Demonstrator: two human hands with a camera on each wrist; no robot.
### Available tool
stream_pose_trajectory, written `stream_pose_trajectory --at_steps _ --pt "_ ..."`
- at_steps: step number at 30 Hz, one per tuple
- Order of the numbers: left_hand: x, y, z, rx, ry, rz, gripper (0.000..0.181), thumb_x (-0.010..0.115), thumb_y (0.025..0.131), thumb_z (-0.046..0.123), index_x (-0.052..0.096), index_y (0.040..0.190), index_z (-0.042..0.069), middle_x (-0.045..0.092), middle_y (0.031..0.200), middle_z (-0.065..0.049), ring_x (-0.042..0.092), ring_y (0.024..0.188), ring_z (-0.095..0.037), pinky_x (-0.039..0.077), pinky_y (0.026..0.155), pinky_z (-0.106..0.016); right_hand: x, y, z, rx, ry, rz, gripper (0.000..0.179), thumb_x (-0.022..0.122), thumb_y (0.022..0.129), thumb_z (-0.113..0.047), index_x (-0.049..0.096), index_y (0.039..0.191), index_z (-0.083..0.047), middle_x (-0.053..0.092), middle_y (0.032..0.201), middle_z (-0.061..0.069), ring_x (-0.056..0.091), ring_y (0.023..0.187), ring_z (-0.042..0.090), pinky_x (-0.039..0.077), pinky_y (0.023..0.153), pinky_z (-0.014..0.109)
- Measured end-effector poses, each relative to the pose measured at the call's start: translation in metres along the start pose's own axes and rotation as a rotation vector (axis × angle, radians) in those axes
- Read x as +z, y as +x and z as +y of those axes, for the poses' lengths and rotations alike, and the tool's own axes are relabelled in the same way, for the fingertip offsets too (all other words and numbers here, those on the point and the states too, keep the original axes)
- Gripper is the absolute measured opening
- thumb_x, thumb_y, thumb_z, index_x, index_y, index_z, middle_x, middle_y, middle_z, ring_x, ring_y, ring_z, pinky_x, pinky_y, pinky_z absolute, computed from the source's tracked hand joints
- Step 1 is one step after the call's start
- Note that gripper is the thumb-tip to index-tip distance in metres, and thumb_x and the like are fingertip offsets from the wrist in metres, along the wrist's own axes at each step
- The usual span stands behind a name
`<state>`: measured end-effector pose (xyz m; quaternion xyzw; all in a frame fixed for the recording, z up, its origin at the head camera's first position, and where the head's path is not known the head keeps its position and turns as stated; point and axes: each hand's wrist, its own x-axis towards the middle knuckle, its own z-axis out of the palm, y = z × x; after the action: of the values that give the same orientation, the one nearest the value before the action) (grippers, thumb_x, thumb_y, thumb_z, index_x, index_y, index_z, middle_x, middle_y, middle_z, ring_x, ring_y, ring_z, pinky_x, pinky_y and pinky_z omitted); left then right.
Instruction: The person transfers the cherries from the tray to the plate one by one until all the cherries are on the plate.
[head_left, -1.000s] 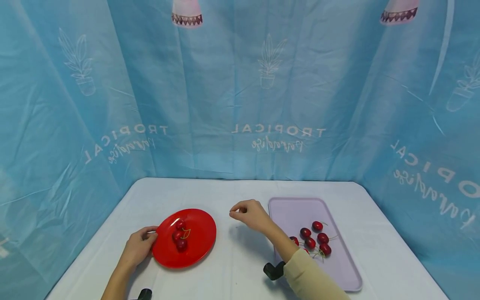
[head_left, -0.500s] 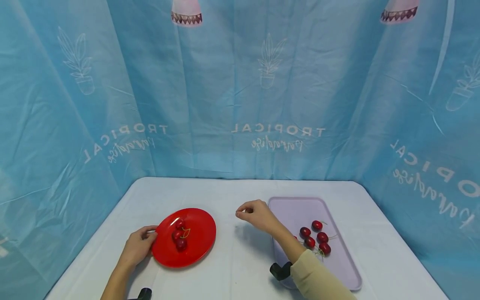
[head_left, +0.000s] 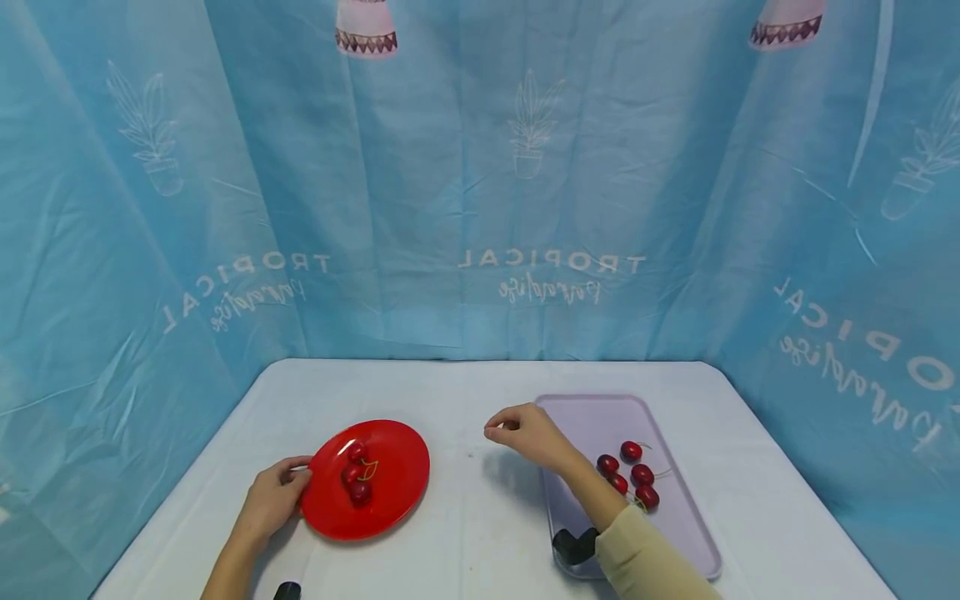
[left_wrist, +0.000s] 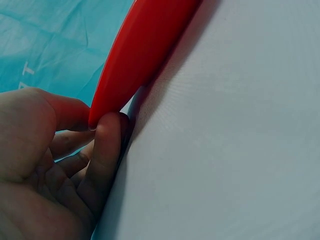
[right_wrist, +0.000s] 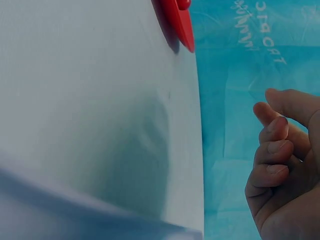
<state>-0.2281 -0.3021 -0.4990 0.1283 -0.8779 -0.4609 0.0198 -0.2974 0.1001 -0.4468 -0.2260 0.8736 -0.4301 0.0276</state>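
My left hand (head_left: pixel 272 498) pinches the near-left rim of a red plate (head_left: pixel 405 479). The left wrist view shows the plate's edge (left_wrist: pixel 132 60) between thumb and fingers. Three dark red cherries lie on the plate; the lowest cherry (head_left: pixel 361 492) is beside green stems. Between the plate and a pale lilac tray, my right hand (head_left: pixel 531 435) hovers over the white table, its fingers loosely curled and nothing in them. In the right wrist view the thumb and fingertips (right_wrist: pixel 276 131) are bare. Several cherries (head_left: pixel 642 475) with stems lie on the tray (head_left: pixel 592 414), partly behind the right forearm.
A white cloth covers the table (head_left: pixel 450 533). Blue printed curtain (head_left: pixel 420 208) hangs along the back and both sides. A dark wrist mount (head_left: pixel 576 547) on the right arm overlaps the tray's near-left corner in the head view.
My right hand has drifted right, away from the plate and nearer the tray. The left hand keeps its hold on the plate. The head view has shifted slightly.
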Motion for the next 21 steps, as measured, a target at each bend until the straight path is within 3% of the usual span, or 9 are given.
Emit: stream_pose_trajectory --at_steps 11,21 --pt "-0.001 0.001 -0.003 -0.003 0.019 0.006 0.042 0.052 0.096 0.018 0.049 0.132 -0.005 0.061 0.109 -0.022 0.06 0.08 -0.022 0.055 0.064 -0.029 -0.02 -0.009 0.009 0.009 -0.013 0.036 0.016 0.068 0.089 -0.032 0.076 0.098 -0.021 0.06 0.077 -0.004 0.051 0.07 0.017 0.045 0.057 0.032" --pt "0.0 0.002 -0.002 0.021 0.048 0.017 0.04 0.05 0.096 0.017 0.051 0.13 -0.005 0.062 0.107 -0.022 0.061 0.083 -0.024 0.055 0.065 -0.031 -0.03 -0.024 0.025 0.052 -0.054 0.042 0.023 0.069 0.088 -0.034 0.075 0.1 -0.015 0.059 0.074 -0.003 0.051 0.068 0.017 0.045 0.056 0.032"
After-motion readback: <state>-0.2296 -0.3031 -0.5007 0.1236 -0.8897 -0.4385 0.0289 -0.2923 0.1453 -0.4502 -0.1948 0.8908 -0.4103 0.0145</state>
